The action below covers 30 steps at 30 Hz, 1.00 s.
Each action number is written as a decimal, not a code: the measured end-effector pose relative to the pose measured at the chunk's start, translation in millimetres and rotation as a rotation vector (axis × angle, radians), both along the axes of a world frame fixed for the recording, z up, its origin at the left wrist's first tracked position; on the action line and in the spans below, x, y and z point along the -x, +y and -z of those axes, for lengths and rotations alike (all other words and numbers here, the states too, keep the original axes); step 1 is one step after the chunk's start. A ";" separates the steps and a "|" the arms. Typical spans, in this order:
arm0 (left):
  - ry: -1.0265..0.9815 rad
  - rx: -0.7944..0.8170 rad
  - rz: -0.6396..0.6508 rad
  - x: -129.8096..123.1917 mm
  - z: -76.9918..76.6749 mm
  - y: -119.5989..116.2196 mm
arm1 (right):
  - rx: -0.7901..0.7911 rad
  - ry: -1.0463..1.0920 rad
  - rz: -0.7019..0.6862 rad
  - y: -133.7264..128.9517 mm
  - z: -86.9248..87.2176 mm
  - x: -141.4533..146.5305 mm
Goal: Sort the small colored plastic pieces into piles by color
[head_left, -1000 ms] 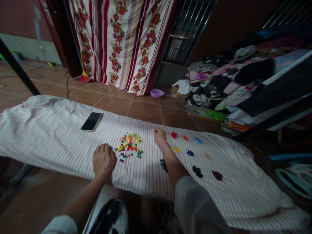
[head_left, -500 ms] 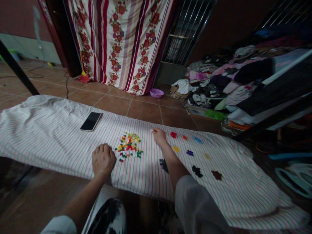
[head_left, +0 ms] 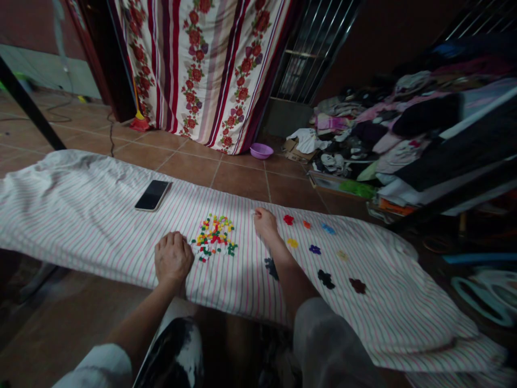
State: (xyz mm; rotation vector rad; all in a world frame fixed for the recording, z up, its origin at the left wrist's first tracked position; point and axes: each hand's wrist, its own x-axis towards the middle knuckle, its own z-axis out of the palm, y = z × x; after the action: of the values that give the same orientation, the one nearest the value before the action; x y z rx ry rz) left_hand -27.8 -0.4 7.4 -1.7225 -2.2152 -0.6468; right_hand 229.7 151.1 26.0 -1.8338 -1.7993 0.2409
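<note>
A pile of small colored pieces point(head_left: 214, 234), red, yellow, green, orange and white, lies on the striped cloth point(head_left: 100, 215). Just left of it my left hand point(head_left: 173, 257) rests on the cloth with its fingers curled under; anything inside them is hidden. My right hand point(head_left: 265, 222), past the pile's right side, is closed in a pinch at the cloth with a small white piece point(head_left: 254, 212) at its fingertips. Right of that hand are sorted groups, among them a red group point(head_left: 288, 220), a yellow group point(head_left: 292, 243) and a dark blue group point(head_left: 315, 249). My right forearm partly covers a dark grey group point(head_left: 271, 268).
A phone point(head_left: 153, 195) lies on the cloth left of the pile. Black groups point(head_left: 326, 279) and brown groups point(head_left: 357, 285) sit to the right. Beyond the cloth are a purple basin point(head_left: 261, 151), a flowered curtain point(head_left: 202, 70) and heaped clothes point(head_left: 375, 124).
The view has shifted slightly. My right hand stays at about the same place on the cloth, its fingertips still pinched. My left hand still rests beside the pile.
</note>
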 end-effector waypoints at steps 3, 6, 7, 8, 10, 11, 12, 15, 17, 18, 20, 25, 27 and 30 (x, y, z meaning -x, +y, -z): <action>0.005 -0.005 -0.007 -0.3 0.4 0.0 | -0.086 0.046 -0.112 -21.1 -7.0 9.0; -0.004 -0.001 -0.004 -0.1 0.7 -0.1 | -0.075 0.101 -0.274 -49.3 -13.7 21.8; -0.012 0.001 -0.002 0.0 0.7 -0.1 | -0.051 0.111 -0.329 -58.9 -15.6 26.4; -0.020 0.003 -0.001 0.1 0.6 -0.1 | -0.021 0.115 -0.379 -68.2 -17.1 30.9; -0.038 0.005 0.002 0.2 0.3 -0.1 | 0.036 0.100 -0.467 -84.1 -18.3 38.9; -0.046 0.005 0.004 0.1 0.0 -0.2 | 0.057 0.079 -0.501 -90.5 -17.9 42.3; -0.054 0.005 0.005 0.0 -0.4 -0.2 | 0.071 0.051 -0.530 -95.6 -16.9 45.0; -0.063 0.014 0.006 -0.4 -1.9 -0.7 | 0.077 -0.052 -0.580 -104.9 -11.2 49.8; -0.056 0.026 0.003 -0.7 -2.9 -1.2 | 0.073 -0.109 -0.590 -107.4 -7.4 51.2; -0.050 0.032 0.000 -0.8 -3.4 -1.4 | 0.073 -0.129 -0.591 -108.1 -6.0 51.7; -0.038 0.041 -0.004 -1.0 -3.9 -1.6 | 0.074 -0.152 -0.590 -109.1 -4.5 52.8; -0.037 0.036 -0.009 -1.0 -3.7 -1.4 | 0.016 -0.132 -0.606 -109.8 -7.0 54.7; -0.035 0.033 -0.007 -0.9 -3.3 -1.6 | -0.018 -0.092 -0.602 -108.6 -8.7 53.5; -0.025 0.028 -0.007 -0.4 -2.4 -1.9 | -0.033 0.005 -0.562 -104.8 -9.7 48.2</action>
State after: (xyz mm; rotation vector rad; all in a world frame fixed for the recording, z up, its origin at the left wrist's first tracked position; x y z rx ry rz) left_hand -27.4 -2.3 9.9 -1.7278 -2.2565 -0.6424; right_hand 181.6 46.3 35.7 -1.2647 -2.2661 0.4177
